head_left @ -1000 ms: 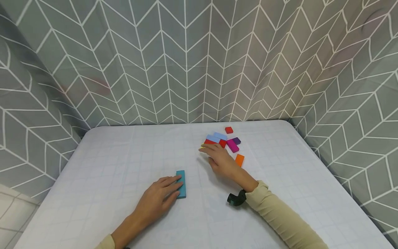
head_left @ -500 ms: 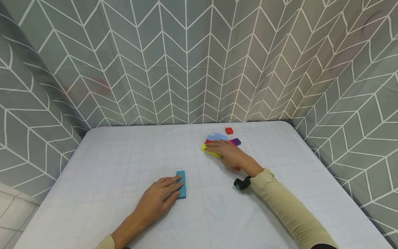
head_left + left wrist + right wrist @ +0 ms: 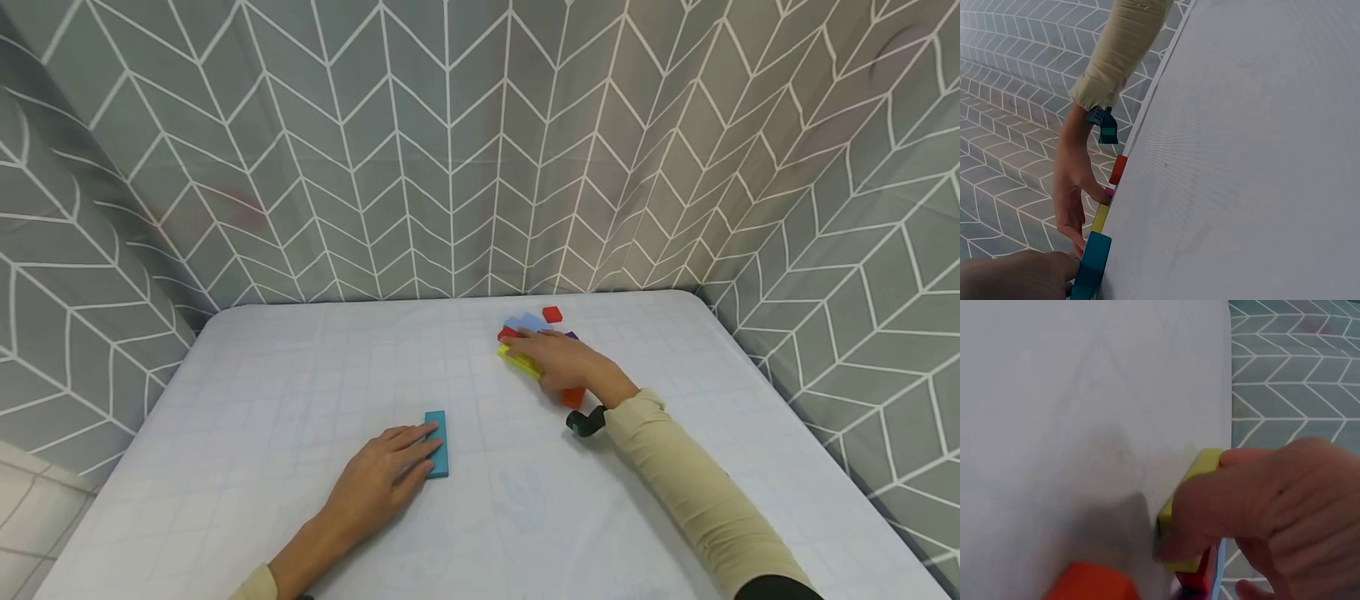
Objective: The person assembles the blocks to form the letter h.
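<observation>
My left hand (image 3: 382, 483) lies with its fingertips on a teal block (image 3: 439, 446) that rests lengthwise on the white table. In the left wrist view, that teal block (image 3: 1092, 265) stands tall at the bottom with my hand beside it. Farther back on the right, my right hand (image 3: 566, 367) grips a long yellow block (image 3: 519, 360) at the front of a small colourful cluster. The right wrist view has the thumb (image 3: 1194, 515) against the near side of the yellow block (image 3: 1205, 464) and a finger at its far end. My palm hides part of the cluster.
Behind the right hand lie a red block (image 3: 508, 333) and light blue blocks (image 3: 531, 322). A small red block (image 3: 552, 314) sits apart near the table's back edge. An orange block (image 3: 573, 397) lies beneath the right wrist. A patterned grey curtain (image 3: 450, 167) hangs around the table.
My right hand has come down onto the yellow block and shifted it first into fuller view, then slightly right and back against the cluster. The left hand and teal block stay put.
</observation>
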A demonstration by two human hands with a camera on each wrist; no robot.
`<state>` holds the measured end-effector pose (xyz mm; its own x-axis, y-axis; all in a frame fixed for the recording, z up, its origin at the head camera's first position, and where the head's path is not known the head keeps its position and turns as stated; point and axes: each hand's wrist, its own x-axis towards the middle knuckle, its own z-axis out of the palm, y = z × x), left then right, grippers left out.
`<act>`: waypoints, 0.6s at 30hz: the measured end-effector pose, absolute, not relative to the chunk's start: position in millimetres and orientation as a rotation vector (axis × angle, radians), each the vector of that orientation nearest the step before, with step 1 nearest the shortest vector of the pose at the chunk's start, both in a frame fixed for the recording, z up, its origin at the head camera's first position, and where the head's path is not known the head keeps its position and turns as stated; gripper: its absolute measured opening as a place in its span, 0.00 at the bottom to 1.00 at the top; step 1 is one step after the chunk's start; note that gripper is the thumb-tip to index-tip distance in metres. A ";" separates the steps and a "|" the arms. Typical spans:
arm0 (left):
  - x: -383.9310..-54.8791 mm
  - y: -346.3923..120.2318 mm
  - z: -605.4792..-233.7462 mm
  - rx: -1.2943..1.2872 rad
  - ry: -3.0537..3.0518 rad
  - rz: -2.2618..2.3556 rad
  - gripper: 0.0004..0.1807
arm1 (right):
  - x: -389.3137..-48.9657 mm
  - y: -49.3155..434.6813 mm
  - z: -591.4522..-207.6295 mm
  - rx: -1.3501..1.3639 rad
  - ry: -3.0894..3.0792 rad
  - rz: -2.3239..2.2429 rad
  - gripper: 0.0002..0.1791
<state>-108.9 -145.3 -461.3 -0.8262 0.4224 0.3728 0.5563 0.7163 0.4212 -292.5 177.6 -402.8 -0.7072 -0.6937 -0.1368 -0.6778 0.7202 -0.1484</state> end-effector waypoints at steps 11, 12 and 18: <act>-108.3 -145.1 -460.7 -0.783 -2.666 -0.778 0.19 | -300.4 195.9 -396.8 -1.064 2.739 -0.201 0.37; -108.4 -145.1 -460.7 -0.784 -2.663 -0.776 0.19 | -301.3 197.2 -396.9 -1.062 2.727 -0.230 0.37; -108.2 -145.9 -461.9 -0.786 -2.651 -0.768 0.19 | -305.0 204.4 -403.4 -1.066 2.623 -0.448 0.35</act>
